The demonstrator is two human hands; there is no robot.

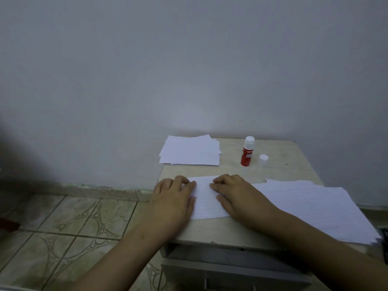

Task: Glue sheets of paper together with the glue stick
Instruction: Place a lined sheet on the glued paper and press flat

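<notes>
Both hands, left hand (171, 198) and right hand (235, 196), lie flat, fingers spread, pressing a lined sheet (206, 198) between them; smoothing outward should seal it evenly.

On my red glue stick (247, 153) I read white letters, "GLUE STICK"; the smaller print above is too blurred.

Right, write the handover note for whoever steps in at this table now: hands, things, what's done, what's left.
Left hand and right hand: both flat, pressing the lined sheet at the table's front edge.
Glue stick stands upright behind, with a white top on; a second white cap stands beside it.
Small paper stack back left; lined stack at right.
Done: apparently one sheet being pressed down.
Left: glue further sheets from the stacks.
</notes>
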